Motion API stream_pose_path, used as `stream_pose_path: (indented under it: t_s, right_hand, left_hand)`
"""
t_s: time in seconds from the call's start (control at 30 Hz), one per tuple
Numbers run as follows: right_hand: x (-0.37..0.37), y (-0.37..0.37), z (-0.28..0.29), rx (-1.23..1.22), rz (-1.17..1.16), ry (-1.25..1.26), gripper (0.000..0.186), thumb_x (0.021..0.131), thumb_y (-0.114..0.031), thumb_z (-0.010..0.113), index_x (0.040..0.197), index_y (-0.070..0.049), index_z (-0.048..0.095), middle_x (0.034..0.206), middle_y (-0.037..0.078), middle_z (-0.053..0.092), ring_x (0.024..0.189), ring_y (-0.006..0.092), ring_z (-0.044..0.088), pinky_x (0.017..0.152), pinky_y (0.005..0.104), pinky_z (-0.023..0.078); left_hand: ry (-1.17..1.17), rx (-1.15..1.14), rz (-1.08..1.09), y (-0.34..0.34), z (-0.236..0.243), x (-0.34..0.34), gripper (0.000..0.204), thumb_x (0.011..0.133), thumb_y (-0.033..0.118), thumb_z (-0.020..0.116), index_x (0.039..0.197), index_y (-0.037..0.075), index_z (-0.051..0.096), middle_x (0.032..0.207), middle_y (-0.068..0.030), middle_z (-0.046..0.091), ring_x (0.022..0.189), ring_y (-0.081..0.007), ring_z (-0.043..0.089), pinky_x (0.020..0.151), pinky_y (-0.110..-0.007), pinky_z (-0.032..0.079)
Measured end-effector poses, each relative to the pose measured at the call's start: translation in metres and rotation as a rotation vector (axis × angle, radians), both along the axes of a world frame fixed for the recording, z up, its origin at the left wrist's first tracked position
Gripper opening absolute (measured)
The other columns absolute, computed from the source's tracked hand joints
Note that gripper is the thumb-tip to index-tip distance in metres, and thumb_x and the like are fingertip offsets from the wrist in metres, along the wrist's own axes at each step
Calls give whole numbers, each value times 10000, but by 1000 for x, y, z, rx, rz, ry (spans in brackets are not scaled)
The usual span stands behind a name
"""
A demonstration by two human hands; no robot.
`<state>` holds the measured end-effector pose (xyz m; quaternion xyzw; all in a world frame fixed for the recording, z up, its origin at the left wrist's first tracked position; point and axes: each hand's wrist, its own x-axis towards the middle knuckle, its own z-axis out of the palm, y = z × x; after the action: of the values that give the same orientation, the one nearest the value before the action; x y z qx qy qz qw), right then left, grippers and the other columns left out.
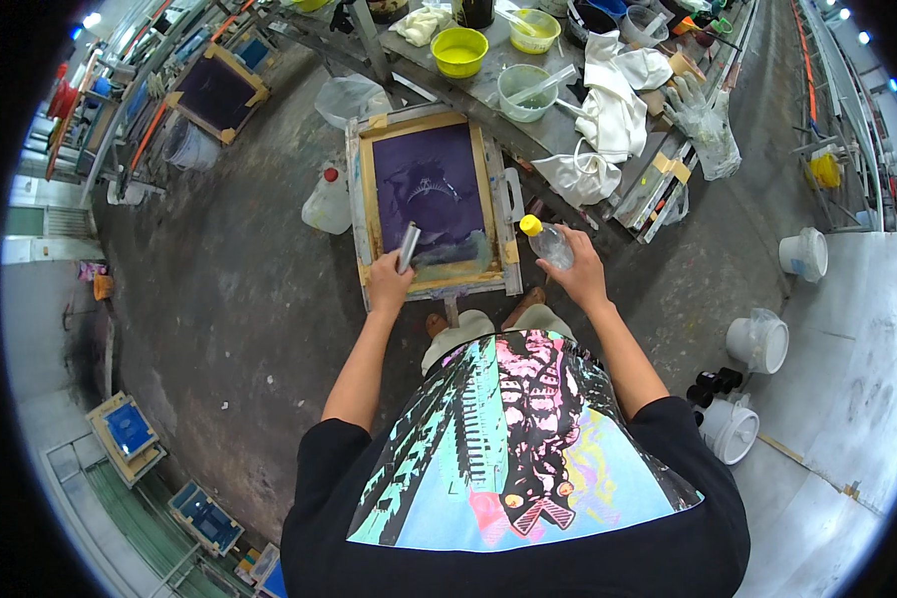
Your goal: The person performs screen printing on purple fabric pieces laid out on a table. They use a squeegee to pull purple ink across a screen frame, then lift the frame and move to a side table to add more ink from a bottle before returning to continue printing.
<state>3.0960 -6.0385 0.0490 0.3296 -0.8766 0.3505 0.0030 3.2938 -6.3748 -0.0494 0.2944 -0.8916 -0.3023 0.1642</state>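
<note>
In front of me stands a screen printing frame [371, 179] with a wooden border and a dark purple mesh [429, 179]. A pale curved mark shows in the middle of the mesh, and a greenish smear lies along its near edge. My left hand [389, 286] is closed round a short silver bar-shaped tool [409, 247], held over the near left part of the frame. My right hand [581, 271] grips a clear plastic bottle [551, 247] with a yellow cap, tilted to the left, just off the frame's right side.
A white jug [327, 207] with a red cap stands left of the frame. The table at the back right bears a yellow bowl [458, 55], a greenish tub [526, 97], and white rags [608, 110]. White buckets [757, 341] line the right side. More screens [214, 92] lean at left.
</note>
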Motion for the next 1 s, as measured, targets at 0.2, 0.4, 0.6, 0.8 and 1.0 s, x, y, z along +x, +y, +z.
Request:
stream_pose_path:
  t_s: [0.2,0.4,0.6,0.8,1.0]
  right_hand:
    - [4,6,-3,-37,-36,-40,692,775,-324,880,1375,-128,594,1181,123,645,1087,349,654,928,458,544]
    - [3,1,12,-24,-17,-97,717,769,-300,902,1389,-105,598,1268,133,646,1176,344,643,1011,441,523]
    - [-6,14,7,-73,-12,-41,717,769,-300,896,1388,-112,585,1233,144,638,1120,363,649,949,451,542]
    - [3,29,5,-38,-26,-98,754,762,-310,905,1408,-98,580,1264,143,648,1159,344,653,988,439,529]
    - [-4,23,16,92,67,-118,770,763,-387,889,1419,-128,578,1222,135,651,1111,356,663,948,454,543]
  left_hand:
    - [-69,-174,-139,50,0,-57,451,727,139,792,1176,175,762,1110,-65,730,1015,-315,659,834,-447,541]
    - [-130,-335,-587,24,18,-49,468,717,110,799,1164,245,781,1137,20,752,1053,-258,654,833,-435,525]
    - [-242,35,-233,-35,39,-7,290,770,155,731,1056,130,772,894,-95,748,832,-332,699,744,-459,544]
    - [63,320,173,-7,3,-11,292,797,224,733,1011,25,740,812,-154,740,740,-320,717,716,-447,541]
    - [184,411,282,75,20,-87,307,802,251,758,980,1,738,781,-151,734,713,-308,715,692,-432,531]
